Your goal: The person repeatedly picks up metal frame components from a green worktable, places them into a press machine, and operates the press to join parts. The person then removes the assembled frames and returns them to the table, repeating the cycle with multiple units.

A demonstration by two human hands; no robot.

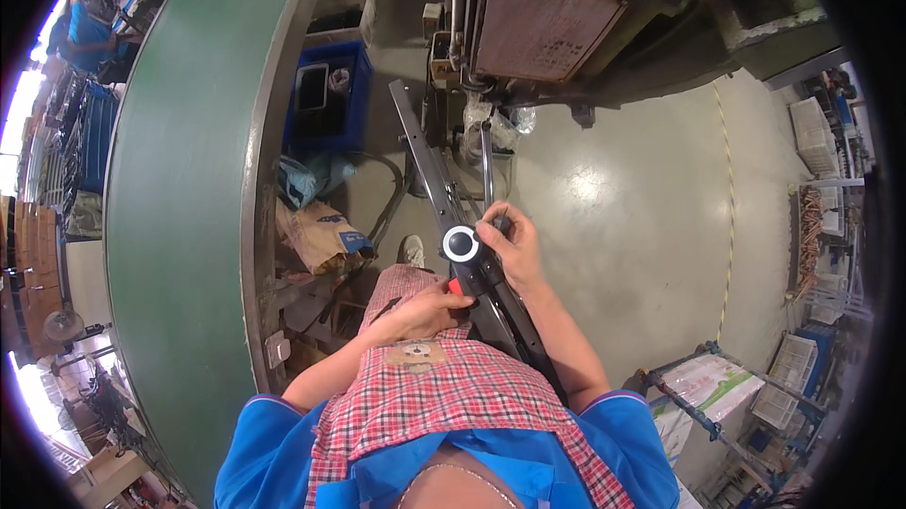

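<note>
A long dark metal frame (429, 160) stretches away from my lap and bends at a round black joint with a white ring (445, 244). My left hand (425, 314) is closed on the black frame just below that joint, beside a small red part (456, 286). On the other side of the joint, my right hand (517, 250) pinches a dark piece that its fingers partly cover; its kind is hidden. A slim shiny rod (487, 165) runs forward near the right fingers. The frame's near end leans against my checked apron (434, 396).
To my left runs a long green bench (189, 188) with a metal edge. Beyond its edge are a blue crate (354, 127) and a brown paper bag (321, 237). A large dark machine (651, 56) stands ahead. A rack (713, 419) and white baskets (813, 138) lie right.
</note>
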